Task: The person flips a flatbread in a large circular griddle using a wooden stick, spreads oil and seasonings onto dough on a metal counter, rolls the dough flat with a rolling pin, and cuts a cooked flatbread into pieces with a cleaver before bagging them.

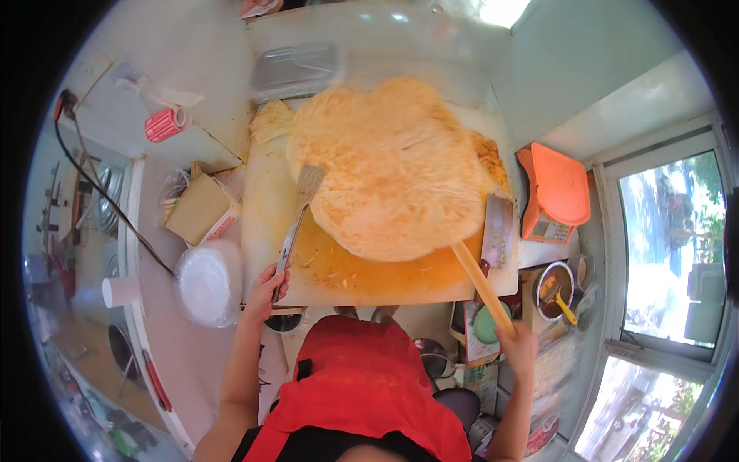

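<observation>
A large round golden flatbread [392,173] spreads over the oily white cutting board [262,231] in front of me. My left hand [268,291] grips a metal spatula [294,231], its slotted blade against the bread's left edge. In my right hand [515,343] is a long wooden stick [482,289], which runs up to the bread's lower right edge; its far end is hidden by the bread. A cleaver [497,231] lies on the board just right of the bread. Smaller flatbread pieces show at upper left [272,121] and right [491,159].
An orange scale [557,185] stands right of the board, with a sauce bowl [555,289] holding a yellow-handled brush below it. To the left are a cardboard box [202,208] and a stack of plastic-wrapped white containers [205,283]. A clear tray [295,66] sits behind the board.
</observation>
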Demonstrator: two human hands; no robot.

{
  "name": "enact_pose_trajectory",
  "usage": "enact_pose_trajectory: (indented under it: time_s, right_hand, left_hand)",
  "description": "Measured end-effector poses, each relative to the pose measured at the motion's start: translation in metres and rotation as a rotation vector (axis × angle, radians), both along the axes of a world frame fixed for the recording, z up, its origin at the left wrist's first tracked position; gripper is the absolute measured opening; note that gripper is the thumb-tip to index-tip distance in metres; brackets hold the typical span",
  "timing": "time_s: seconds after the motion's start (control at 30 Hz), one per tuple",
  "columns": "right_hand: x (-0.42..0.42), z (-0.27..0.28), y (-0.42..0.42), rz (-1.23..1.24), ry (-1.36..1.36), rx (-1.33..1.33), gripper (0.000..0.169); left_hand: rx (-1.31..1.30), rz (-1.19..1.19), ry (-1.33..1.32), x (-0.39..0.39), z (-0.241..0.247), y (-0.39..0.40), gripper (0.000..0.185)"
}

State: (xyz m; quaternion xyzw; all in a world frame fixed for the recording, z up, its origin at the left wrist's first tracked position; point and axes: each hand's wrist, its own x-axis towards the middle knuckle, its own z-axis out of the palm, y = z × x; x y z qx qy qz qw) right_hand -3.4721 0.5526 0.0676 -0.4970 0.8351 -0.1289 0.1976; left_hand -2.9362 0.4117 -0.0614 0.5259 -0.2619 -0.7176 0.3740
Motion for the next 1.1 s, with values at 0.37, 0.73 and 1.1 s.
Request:
enact_pose_trajectory:
  time_s: [0.37, 0.73, 1.1]
  right_hand:
    - [-0.082, 0.024, 0.186, -0.427, 0.212, 0.112, 0.032]
    - [-0.088, -0.155, -0.074, 0.027, 0.104, -0.371, 0.030]
    - [0.244, 0.002, -0.434, 0.451, -1.263, -0.180, 0.051]
  left_hand:
    - [0.226, -0.020, -0.100, 0.026, -0.031, 0.058, 0.028]
    - [0.259, 0.314, -0.034, -0.046, 0.003, 0.134, 0.024]
    - [0.159, 0.627, -0.169, -0.127, -0.019, 0.248, 0.037]
